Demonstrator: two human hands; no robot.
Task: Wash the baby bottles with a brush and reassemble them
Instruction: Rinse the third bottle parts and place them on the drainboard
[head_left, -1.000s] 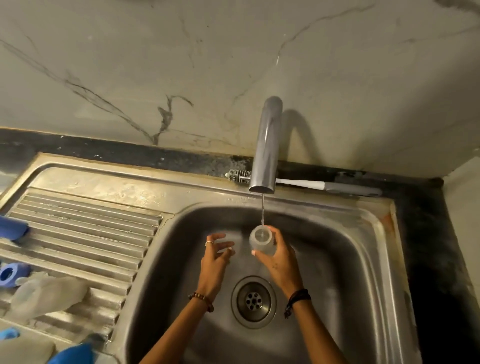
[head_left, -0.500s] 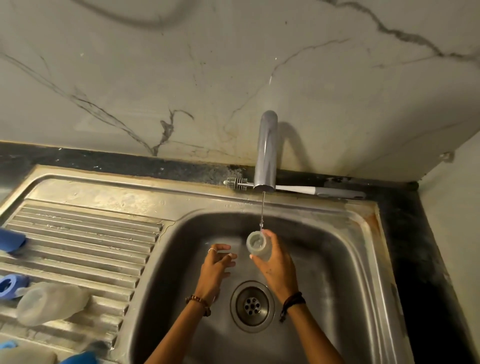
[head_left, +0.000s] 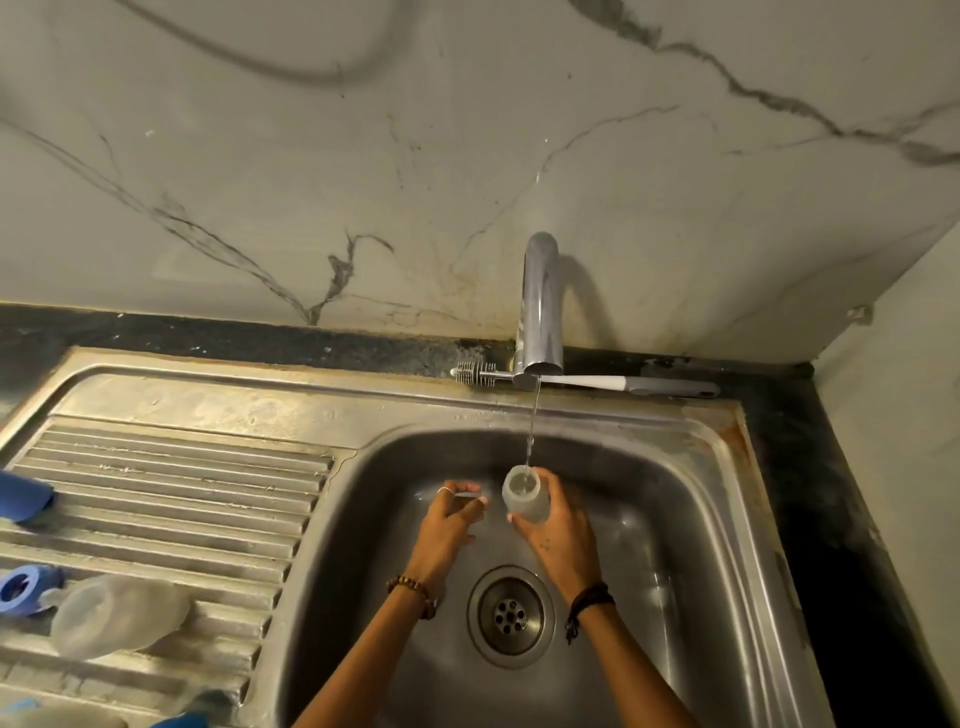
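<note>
Translucent plastic baby bottle (head_left: 525, 500) gripped round body by right hand (head_left: 558, 535) under steel tap (head_left: 540, 306); judged light, wet, slippery. Left hand (head_left: 451, 525) beside, fingers loosely curled, holding nothing.

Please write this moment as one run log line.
right hand: holds bottle under tap stream | left hand: empty | brush: behind tap

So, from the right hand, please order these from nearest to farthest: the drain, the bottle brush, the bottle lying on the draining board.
From the right hand:
1. Drain, just below it in the sink bottom.
2. Bottle brush, on the back rim behind the tap.
3. Bottle lying on the draining board, far left.
</note>
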